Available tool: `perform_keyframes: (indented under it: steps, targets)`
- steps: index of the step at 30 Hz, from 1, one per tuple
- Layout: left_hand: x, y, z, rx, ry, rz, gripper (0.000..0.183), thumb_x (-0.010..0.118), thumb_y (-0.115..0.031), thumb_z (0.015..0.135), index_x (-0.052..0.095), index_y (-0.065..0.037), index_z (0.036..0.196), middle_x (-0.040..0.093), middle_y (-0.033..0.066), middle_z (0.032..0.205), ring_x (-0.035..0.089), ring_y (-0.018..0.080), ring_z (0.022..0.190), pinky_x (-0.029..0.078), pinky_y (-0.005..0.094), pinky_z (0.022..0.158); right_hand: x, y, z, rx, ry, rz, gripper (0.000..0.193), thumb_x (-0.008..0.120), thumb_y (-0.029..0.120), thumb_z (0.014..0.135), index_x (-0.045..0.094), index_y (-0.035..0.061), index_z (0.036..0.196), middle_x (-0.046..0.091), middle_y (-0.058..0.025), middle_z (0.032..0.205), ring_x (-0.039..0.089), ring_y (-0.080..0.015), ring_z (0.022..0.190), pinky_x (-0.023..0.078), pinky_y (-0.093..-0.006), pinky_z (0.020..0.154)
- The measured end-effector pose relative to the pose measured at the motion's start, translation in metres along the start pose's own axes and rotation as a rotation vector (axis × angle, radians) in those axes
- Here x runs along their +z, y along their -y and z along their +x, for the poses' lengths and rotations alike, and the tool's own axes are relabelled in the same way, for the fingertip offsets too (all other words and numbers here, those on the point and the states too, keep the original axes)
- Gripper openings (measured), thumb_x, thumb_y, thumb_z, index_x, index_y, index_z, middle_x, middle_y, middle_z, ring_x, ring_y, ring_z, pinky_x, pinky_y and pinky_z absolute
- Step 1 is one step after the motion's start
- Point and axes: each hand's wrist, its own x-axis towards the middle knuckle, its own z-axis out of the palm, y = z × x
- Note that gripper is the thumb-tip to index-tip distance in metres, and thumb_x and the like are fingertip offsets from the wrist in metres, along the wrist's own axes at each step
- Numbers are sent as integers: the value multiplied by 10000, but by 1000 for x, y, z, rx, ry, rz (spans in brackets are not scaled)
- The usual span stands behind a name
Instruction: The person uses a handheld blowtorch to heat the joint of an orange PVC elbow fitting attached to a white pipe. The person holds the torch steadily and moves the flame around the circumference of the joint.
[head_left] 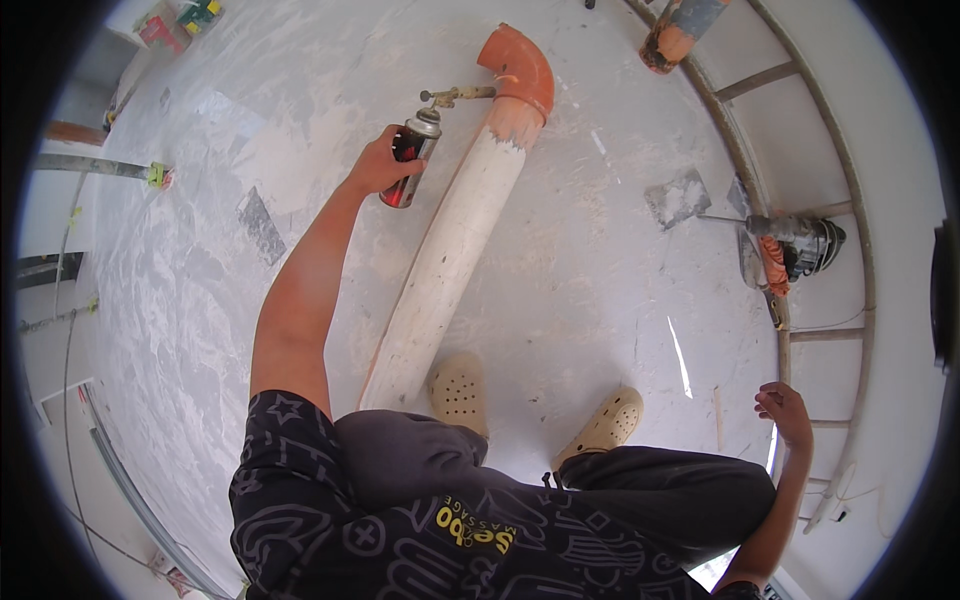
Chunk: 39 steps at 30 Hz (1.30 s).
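My left hand (378,162) is wrapped round the black and red gas canister of a blowtorch (410,160). The torch's brass nozzle (462,95) points right, its tip right beside the collar of an orange plastic pipe elbow (522,75). That elbow sits on the far end of a long pipe (455,245), coated whitish, which slants from between my legs away to the upper right. Its coating is ragged near the elbow, where orange shows through. Off to the right, away from the pipe, my right hand (786,413) hangs with loosely bent fingers and nothing visible in it.
A wooden ladder (780,78) lies along the right wall. Beside it are a power drill with a mixing rod (800,240), a flat trowel blade (678,198) and another orange pipe piece (668,50). A grey scraper (260,225) lies left on the smeared floor. Boxes (165,30) stand far left.
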Motion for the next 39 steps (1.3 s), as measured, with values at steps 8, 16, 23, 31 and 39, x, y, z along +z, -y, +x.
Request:
perform_keyframes:
  steps: [8, 16, 23, 31, 39]
  targets:
    - [1, -4, 0, 52, 6, -5, 891, 898, -461, 789, 518, -56, 1485, 752, 235, 1241, 747, 382, 1135, 575, 459, 1017, 1, 5, 2, -9, 13, -8, 343, 754, 226, 1025, 675, -51, 1211, 752, -141, 1002, 754, -220, 915, 616, -362, 812]
    - [5, -2, 0, 51, -11, -2, 894, 901, -462, 787, 518, -54, 1483, 737, 229, 1290, 736, 377, 1174, 564, 453, 1048, 1, 7, 3, 11, 18, -33, 365, 753, 234, 1022, 666, -54, 1228, 752, -145, 1014, 752, -224, 924, 615, -367, 822]
    - [8, 6, 1, 20, -24, 11, 888, 894, -477, 783, 528, -52, 1471, 747, 230, 1263, 743, 382, 1152, 570, 461, 1033, 1, 6, 6, 41, 23, 6, 372, 755, 238, 1019, 667, -57, 1228, 750, -145, 1029, 750, -226, 931, 617, -370, 835]
    - [6, 7, 4, -71, 5, 50, 891, 895, -515, 761, 565, -39, 1438, 766, 237, 1192, 752, 379, 1110, 578, 457, 1007, 2, 11, 4, 46, 25, -25, 373, 750, 224, 1017, 666, -64, 1239, 750, -145, 1032, 751, -229, 931, 619, -373, 836]
    - [9, 7, 4, -97, 34, 42, 927, 894, -530, 756, 571, -20, 1459, 762, 237, 1213, 744, 374, 1143, 571, 452, 1032, 0, 12, 3, 51, 31, -13, 377, 748, 218, 1017, 665, -71, 1244, 749, -141, 1023, 744, -220, 928, 616, -373, 835]
